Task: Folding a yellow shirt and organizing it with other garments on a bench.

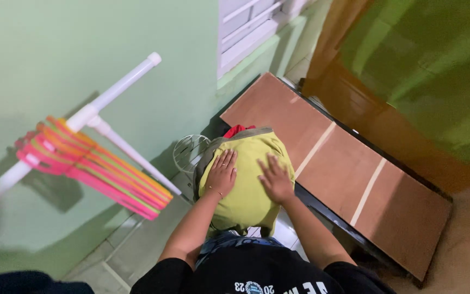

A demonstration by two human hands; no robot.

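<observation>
Left hand point(222, 173) and right hand point(274, 179) flat, fingers spread, grasping nothing, on soft rounded yellow-green cloth point(248, 204); smooth brown board point(349, 174) beside.

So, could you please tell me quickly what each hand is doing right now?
Left hand: open, flat on the yellow-green cloth.
Right hand: open, flat on the same cloth.

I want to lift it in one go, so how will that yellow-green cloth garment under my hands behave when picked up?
The yellow-green cloth garment probably flops and sags: it drapes over its support. It likely feels light, flattening under the left hand and right hand.
</observation>
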